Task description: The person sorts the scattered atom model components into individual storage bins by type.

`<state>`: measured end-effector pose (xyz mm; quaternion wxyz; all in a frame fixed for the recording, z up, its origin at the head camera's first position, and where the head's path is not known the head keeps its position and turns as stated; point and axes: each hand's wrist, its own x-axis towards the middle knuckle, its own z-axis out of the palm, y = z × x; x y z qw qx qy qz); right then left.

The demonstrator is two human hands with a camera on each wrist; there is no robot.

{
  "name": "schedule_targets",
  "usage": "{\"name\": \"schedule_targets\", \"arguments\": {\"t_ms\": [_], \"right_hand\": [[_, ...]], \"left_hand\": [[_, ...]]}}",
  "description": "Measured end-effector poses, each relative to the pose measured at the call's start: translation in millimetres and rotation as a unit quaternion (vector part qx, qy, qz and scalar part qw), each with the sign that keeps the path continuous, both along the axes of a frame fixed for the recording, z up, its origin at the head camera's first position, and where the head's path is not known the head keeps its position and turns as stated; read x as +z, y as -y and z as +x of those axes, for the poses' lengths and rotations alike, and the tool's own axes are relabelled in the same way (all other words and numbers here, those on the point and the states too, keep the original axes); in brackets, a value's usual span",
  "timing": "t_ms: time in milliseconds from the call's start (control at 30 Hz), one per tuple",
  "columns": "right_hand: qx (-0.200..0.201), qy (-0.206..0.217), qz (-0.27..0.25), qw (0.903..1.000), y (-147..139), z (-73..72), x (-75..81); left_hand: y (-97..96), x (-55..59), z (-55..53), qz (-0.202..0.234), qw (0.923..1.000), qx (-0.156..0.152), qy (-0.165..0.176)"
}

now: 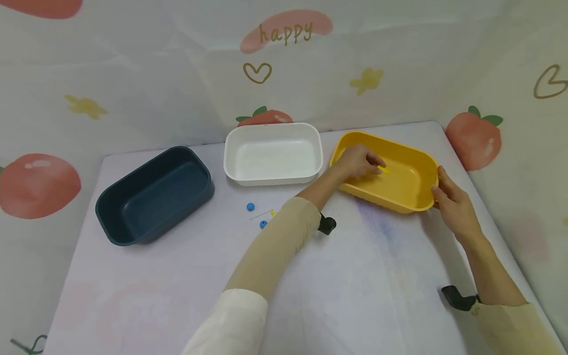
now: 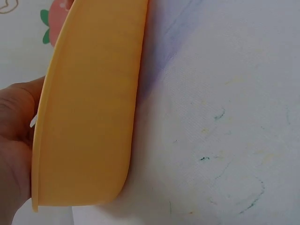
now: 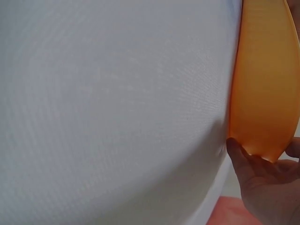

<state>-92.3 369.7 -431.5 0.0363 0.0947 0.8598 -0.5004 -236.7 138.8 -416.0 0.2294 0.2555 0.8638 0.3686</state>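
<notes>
A yellow tub (image 1: 401, 173) sits at the right back of the table. My left hand (image 1: 361, 161) is inside it, fingertips pinching a small bright yellow piece (image 1: 383, 169) whose kind is too small to tell. In the left wrist view, the tub's wall (image 2: 89, 108) hides the fingers of that hand (image 2: 16, 131). The right hand (image 1: 457, 207) grips the tub's right end, thumb at the rim. The right wrist view shows this hand (image 3: 272, 187) with its fingers against the tub's end (image 3: 262, 93).
A white tub (image 1: 272, 178) stands at the back middle, and a dark blue-green tub (image 1: 177, 217) at the left. Near my left forearm lie a blue bead (image 1: 250, 207), another blue bead (image 1: 263, 224) and a thin pin-like rod (image 1: 261, 215) with a yellow end. Patterned cloth (image 1: 168, 74) hangs behind.
</notes>
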Motion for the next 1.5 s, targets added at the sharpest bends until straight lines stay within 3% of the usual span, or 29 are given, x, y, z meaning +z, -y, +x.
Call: {"name": "schedule_targets", "arguments": {"t_ms": [300, 633, 1133, 1500], "right_hand": [[0.019, -0.007, 0.013, 0.9997, 1.5, -0.4, 0.2], [0.016, -0.014, 0.005, 0.9998, 3.3, -1.1, -0.6], [0.01, -0.009, 0.007, 0.9999, 3.1, 0.9, -2.1], [0.008, -0.017, 0.005, 0.9998, -0.4, 1.9, -3.3]], "left_hand": [[-1.7, -3.3, -2.3, -0.065, 0.9971, -0.005, 0.04], [-1.4, -5.9, -2.1, -0.093, 0.9956, 0.001, 0.013], [-5.3, -7.3, -0.5, -0.097, 0.9951, 0.004, 0.019], [-11.3, -7.2, -1.6, -0.105, 0.9943, -0.016, 0.006]]}}
